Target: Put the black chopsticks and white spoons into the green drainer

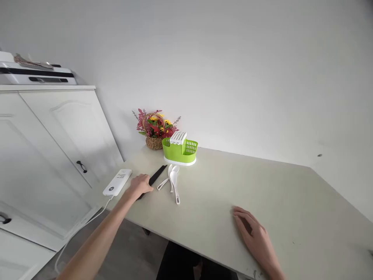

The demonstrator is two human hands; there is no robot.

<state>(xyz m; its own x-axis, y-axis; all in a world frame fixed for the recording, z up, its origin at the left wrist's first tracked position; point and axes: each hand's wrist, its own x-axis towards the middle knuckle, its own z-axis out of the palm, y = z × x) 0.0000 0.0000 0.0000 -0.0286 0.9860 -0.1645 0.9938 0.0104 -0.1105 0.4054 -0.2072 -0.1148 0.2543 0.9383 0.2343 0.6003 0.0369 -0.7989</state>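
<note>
Closing the left hand (140,185) around the near end of the black knife (157,175) lying on the table (221,194), long axis running away toward the green holder (180,152), with the right hand (253,231) resting flat, released, well apart.

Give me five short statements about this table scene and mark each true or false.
1. The left hand is on the handle end of the black knife. True.
2. The right hand holds a spoon. False: it lies flat on the table, holding nothing.
3. The white spoons lie in front of the green cutlery holder. True.
4. The flower basket stands right of the green holder. False: it stands to its left, by the wall.
5. The white power bank sits in the green holder. False: it lies at the table's left edge.
</note>
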